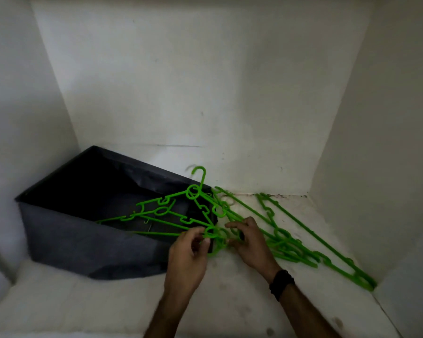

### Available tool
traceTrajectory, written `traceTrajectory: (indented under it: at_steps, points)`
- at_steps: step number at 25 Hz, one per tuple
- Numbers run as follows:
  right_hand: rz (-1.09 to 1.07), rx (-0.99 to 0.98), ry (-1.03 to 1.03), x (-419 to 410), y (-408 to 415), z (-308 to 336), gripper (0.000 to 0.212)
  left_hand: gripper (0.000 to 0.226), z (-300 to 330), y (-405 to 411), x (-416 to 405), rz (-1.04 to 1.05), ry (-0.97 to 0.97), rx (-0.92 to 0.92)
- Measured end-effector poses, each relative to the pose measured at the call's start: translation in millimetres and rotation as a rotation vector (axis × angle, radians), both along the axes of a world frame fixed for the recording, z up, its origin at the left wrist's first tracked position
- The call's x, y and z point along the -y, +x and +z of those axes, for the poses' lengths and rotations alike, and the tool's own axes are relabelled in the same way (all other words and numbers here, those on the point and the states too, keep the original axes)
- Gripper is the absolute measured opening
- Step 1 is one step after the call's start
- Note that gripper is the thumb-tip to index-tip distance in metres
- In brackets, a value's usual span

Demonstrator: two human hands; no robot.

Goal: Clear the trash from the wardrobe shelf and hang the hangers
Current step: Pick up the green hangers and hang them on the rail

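Observation:
Several bright green plastic hangers lie tangled on the white wardrobe shelf (108,301). One bunch of hangers (181,211) leans over the open dark fabric box (66,230), a hook sticking up at the back. Another bunch of hangers (303,242) lies flat towards the right wall. My left hand (188,259) pinches a green hanger ring at the middle of the tangle. My right hand (249,242), a black watch on its wrist, has its fingers curled around the hanger bars just to the right of the left hand.
The dark box stands at the left of the shelf, tilted against the left wall (22,118). White back wall (193,81) and right wall (376,142) close the compartment in. Dirt specks line the back right corner (291,196).

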State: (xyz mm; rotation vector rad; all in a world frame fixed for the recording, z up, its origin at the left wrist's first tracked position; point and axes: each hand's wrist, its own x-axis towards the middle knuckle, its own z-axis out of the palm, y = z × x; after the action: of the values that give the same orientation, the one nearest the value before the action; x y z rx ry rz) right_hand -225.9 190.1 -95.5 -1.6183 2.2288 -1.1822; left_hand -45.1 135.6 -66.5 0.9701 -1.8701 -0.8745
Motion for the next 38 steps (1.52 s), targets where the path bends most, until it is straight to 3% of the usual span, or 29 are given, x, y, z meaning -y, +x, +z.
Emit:
traceTrajectory:
  at_steps: [2, 6, 8, 9, 11, 13, 14, 15, 17, 18, 19, 20, 21, 23, 25, 31, 38]
  points:
    - [-0.037, -0.035, -0.108, -4, 8, 8, 0.043, 0.018, 19, -15, 11, 0.026, -0.077, 0.021]
    - [0.026, -0.248, -0.288, -14, 47, 28, 0.037, 0.062, 50, -45, 15, 0.053, 0.107, 0.097]
    - [0.084, -0.203, -0.341, -17, 67, 34, 0.027, 0.051, 53, -49, 19, 0.128, 0.237, -0.038]
    - [0.154, -0.131, -0.355, -18, 72, 35, 0.028, 0.035, 53, -45, 21, 0.143, 0.288, -0.132]
    - [0.382, 0.136, -0.377, -20, 73, 36, 0.052, 0.011, 53, -28, 27, 0.17, 0.348, -0.242]
    - [0.469, 0.563, -0.431, -15, 65, 35, 0.071, 0.012, 54, -4, 38, 0.163, 0.369, -0.302]
    - [0.378, 0.674, -0.416, -6, 60, 33, 0.064, 0.017, 56, 6, 42, 0.146, 0.371, -0.319]
    - [0.222, 0.592, -0.328, 5, 55, 34, 0.052, 0.02, 58, 14, 44, 0.135, 0.367, -0.322]
    - [-0.022, 0.14, 0.01, 31, 49, 30, 0.051, 0.018, 62, 24, 45, 0.145, 0.359, -0.305]
    - [-0.078, 0.028, 0.109, 45, 49, 31, 0.055, 0.017, 63, 28, 44, 0.152, 0.358, -0.296]
    - [-0.083, 0.051, 0.16, 56, 48, 32, 0.056, 0.017, 63, 30, 44, 0.149, 0.362, -0.288]
    - [-0.038, 0.209, 0.178, 66, 49, 37, 0.055, 0.018, 61, 33, 44, 0.141, 0.37, -0.285]
    - [0.024, 0.495, 0.188, 74, 50, 45, 0.051, 0.02, 60, 35, 45, 0.132, 0.378, -0.284]
    - [0.105, 0.965, 0.245, 85, 52, 58, 0.029, 0.024, 58, 37, 46, 0.11, 0.386, -0.269]
    - [0.133, 1.124, 0.289, 91, 61, 60, 0.021, 0.027, 58, 35, 45, 0.083, 0.394, -0.241]
    - [0.021, 1.049, 0.059, 74, 70, 60, 0.033, 0.023, 62, 37, 41, 0.08, 0.394, -0.238]
    - [0.0, 0.724, -0.182, 15, 66, 63, 0.025, 0.018, 68, 31, 40, 0.044, 0.421, -0.338]
